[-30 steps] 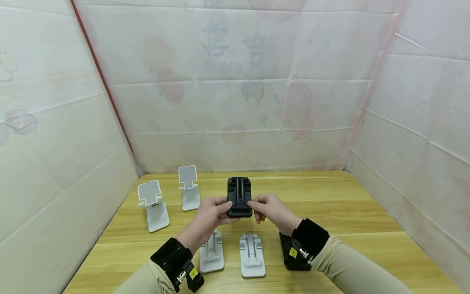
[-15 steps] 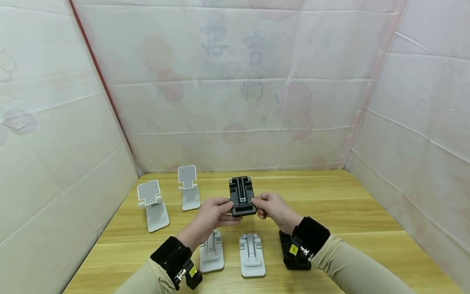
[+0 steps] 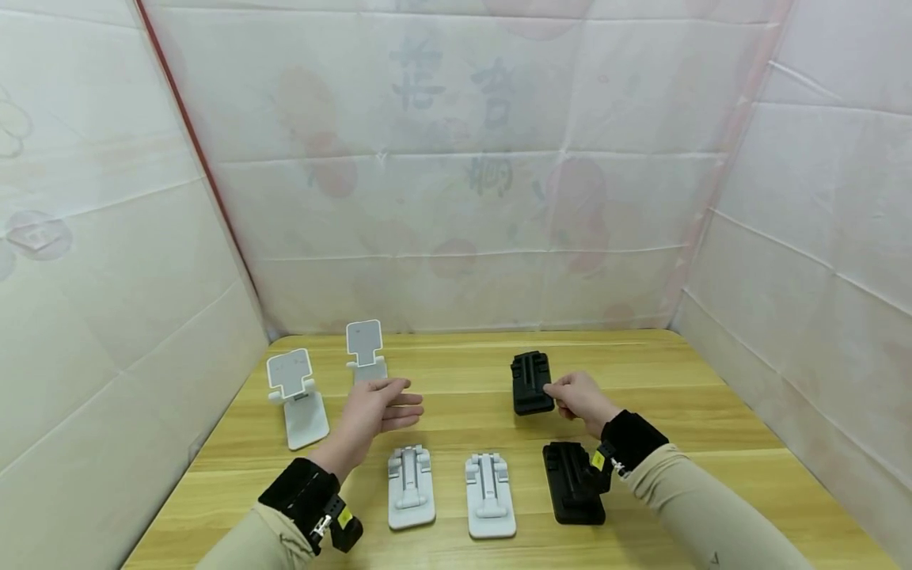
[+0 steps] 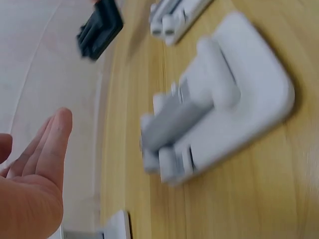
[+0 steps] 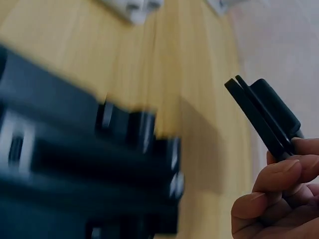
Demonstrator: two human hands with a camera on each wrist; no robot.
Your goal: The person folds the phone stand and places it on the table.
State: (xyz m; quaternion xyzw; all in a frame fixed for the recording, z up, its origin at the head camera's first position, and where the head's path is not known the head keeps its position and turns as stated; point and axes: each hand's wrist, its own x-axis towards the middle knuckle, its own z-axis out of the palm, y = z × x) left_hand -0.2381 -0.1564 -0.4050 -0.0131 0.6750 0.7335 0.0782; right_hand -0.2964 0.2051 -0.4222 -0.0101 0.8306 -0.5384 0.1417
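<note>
right hand: pinches folded black stand by its near right edge, above the counter | left hand: fingers straight, holding nothing, well left of that stand

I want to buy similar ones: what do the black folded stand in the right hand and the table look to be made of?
The black folded stand, pinched by the right hand, looks like moulded matte plastic: even black, crisp ribs, no shine. The table looks like pale wood or wood-look laminate, with long grain lines and a low sheen; which one, the pictures leave open.
</note>
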